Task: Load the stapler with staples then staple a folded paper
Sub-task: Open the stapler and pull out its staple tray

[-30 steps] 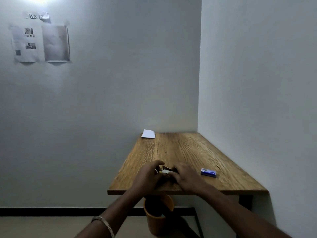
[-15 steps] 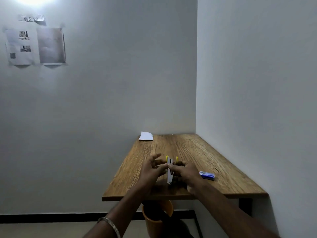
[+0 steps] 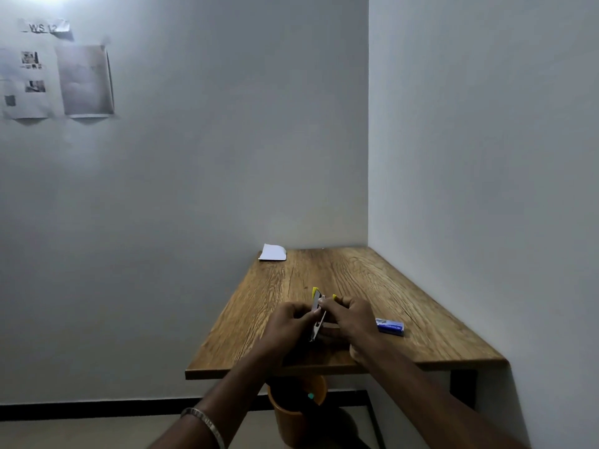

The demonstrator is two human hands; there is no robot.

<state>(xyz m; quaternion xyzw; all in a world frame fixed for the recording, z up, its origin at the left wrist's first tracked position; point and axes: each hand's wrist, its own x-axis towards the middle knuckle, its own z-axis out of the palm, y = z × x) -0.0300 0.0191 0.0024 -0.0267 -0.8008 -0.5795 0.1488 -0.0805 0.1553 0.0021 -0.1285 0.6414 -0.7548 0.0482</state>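
A small yellow and silver stapler [image 3: 317, 311] stands opened above the near part of the wooden table [image 3: 356, 280]. My left hand [image 3: 287, 324] pinches its raised silver arm from the left. My right hand [image 3: 351, 319] grips the other half from the right, with a yellow tip showing above its fingers. A small blue staple box [image 3: 390, 326] lies on the table just right of my right hand. The folded white paper [image 3: 273, 253] rests at the far left corner, against the wall.
The table fits into a corner, with walls behind it and along its right side. An orange bucket [image 3: 293, 413] stands on the floor under the near edge. Printed sheets [image 3: 58, 81] hang on the far wall at upper left.
The stapler was flat and shut under my hands a second ago; now it is swung open and held upright. My left hand has closed tighter on its silver arm.
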